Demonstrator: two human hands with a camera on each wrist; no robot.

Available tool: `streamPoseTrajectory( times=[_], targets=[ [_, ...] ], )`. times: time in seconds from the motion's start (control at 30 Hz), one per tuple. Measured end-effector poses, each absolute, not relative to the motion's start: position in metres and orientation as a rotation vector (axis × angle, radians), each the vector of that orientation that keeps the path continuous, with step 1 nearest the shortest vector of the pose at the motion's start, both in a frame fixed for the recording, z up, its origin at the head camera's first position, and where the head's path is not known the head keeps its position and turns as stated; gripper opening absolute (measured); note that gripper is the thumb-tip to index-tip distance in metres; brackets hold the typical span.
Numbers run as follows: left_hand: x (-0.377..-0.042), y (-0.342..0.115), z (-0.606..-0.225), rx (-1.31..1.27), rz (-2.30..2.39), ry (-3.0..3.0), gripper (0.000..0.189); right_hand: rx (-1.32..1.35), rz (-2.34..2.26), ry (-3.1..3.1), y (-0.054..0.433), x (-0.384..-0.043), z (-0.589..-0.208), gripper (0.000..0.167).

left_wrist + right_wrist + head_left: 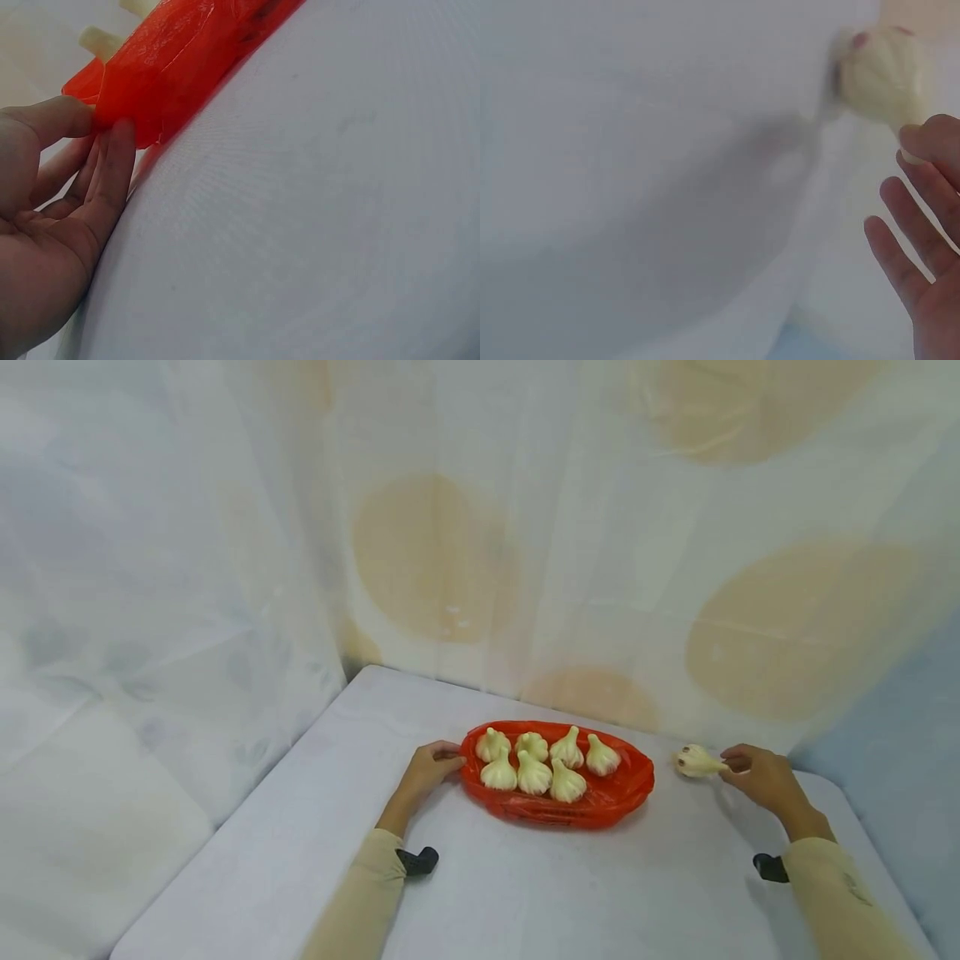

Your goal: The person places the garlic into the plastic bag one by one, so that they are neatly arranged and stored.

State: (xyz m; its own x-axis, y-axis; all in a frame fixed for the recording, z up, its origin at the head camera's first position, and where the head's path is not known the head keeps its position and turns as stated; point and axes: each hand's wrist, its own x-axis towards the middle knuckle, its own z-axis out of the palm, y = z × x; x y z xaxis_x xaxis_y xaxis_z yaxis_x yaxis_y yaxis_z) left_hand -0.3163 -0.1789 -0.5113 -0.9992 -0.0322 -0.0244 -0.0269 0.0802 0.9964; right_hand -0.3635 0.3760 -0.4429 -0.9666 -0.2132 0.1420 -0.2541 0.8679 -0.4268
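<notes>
An oval red plastic bag [551, 812], its mouth spread wide, lies on the table with several white garlic bulbs [567, 783] inside, most with stems up. My left hand [429, 770] pinches the bag's left end between thumb and fingers; the left wrist view shows the red plastic [161, 82] at the fingertips. Off to the right of the bag, my right hand [765, 779] pinches one garlic bulb [695, 761] by its stem. That bulb [881, 75] tilts with its root end pointing away from the hand. Whether it touches the table, I cannot tell.
The white-covered table [600, 893] meets a curtain with tan circles [435, 556] close behind the bag. Another pale curtain [150, 652] borders the left edge. A light blue surface [892, 777] stands beyond the right edge.
</notes>
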Motion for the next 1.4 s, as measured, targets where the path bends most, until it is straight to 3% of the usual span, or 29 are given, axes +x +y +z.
streamPoseTrajectory(
  times=[0.23,0.5,1.03,1.4],
  targets=[
    [-0.316,-0.181,-0.512,0.082,-2.132,-2.322,0.026,0.465,0.624,-2.850,0.362,-0.367,-0.420,0.025],
    [-0.317,-0.179,-0.513,0.064,-2.143,-2.308,0.026,0.419,0.686,-2.908,0.338,-0.378,-0.428,0.030],
    [-0.318,-0.179,-0.512,0.048,-2.139,-2.297,0.026,0.323,0.787,-2.998,0.326,-0.377,-0.460,0.069],
    [-0.318,-0.180,-0.514,0.048,-2.125,-2.318,0.026,0.320,0.737,-2.991,0.324,-0.377,-0.468,0.073]
  ],
)
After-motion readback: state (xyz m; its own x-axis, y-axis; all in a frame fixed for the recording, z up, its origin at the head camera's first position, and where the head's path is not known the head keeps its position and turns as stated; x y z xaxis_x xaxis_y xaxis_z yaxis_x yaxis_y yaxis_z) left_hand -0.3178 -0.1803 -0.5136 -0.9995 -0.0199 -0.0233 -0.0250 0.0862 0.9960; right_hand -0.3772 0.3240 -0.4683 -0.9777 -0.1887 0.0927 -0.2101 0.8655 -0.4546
